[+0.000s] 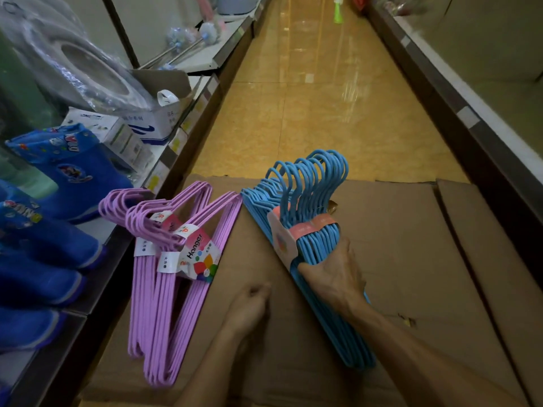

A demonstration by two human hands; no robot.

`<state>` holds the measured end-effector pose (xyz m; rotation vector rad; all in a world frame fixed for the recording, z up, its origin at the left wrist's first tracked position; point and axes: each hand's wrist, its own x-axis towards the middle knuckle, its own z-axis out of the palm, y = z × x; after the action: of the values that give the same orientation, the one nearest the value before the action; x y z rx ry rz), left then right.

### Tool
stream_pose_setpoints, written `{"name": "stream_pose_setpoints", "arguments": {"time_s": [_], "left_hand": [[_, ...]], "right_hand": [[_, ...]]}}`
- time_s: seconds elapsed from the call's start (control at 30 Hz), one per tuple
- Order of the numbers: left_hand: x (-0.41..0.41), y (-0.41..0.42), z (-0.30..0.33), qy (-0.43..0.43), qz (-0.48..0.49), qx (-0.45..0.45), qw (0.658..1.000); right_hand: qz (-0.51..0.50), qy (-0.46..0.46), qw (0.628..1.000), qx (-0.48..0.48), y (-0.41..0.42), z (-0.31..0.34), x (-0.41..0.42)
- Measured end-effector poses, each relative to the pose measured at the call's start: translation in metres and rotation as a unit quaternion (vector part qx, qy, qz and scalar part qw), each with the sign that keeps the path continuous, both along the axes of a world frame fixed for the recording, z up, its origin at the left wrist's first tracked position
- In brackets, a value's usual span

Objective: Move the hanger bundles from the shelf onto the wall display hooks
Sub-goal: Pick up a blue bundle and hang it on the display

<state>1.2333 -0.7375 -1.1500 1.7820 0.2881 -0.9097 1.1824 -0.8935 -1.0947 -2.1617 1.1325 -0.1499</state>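
Note:
A bundle of blue hangers [308,198] with a pink paper band stands on edge over the flat cardboard box [411,259]. My right hand [332,277] grips it at the neck, just below the hooks. Two purple hanger bundles [164,277] with "Hanger" labels lie on the box's left side, their hooks resting toward the shelf edge. My left hand [249,306] hovers over the cardboard between the purple and blue bundles, fingers loosely curled and holding nothing.
On the left, a shelf [123,239] carries blue rubber boots [70,174], small boxes and a plastic-wrapped round item. A yellow tiled aisle floor [308,98] runs ahead. Another shelf unit [470,118] lines the right side.

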Motion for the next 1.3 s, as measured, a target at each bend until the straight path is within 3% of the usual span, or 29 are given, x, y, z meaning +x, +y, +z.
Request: {"name": "stream_pose_setpoints", "arguments": {"time_s": [0.3,0.47,0.77,1.0,1.3], "left_hand": [[0.005,-0.054,0.024,0.063,0.089,-0.154,0.982],[-0.002,-0.068,0.04,0.071,0.099,-0.218,0.968],[0.046,-0.053,0.076,0.059,0.176,-0.466,0.865],[0.06,-0.035,0.112,0.074,0.237,-0.499,0.83],[0.066,-0.014,0.207,0.031,0.273,-0.495,0.824]], "right_hand": [[0.009,-0.024,0.999,-0.027,-0.033,0.025,-0.028],[0.031,-0.077,0.995,0.056,-0.04,0.039,-0.048],[0.149,-0.144,0.962,0.18,-0.06,0.05,-0.063],[0.198,-0.142,0.956,0.163,-0.059,0.064,-0.055],[0.244,-0.212,0.937,0.137,-0.05,0.146,-0.031]]}}
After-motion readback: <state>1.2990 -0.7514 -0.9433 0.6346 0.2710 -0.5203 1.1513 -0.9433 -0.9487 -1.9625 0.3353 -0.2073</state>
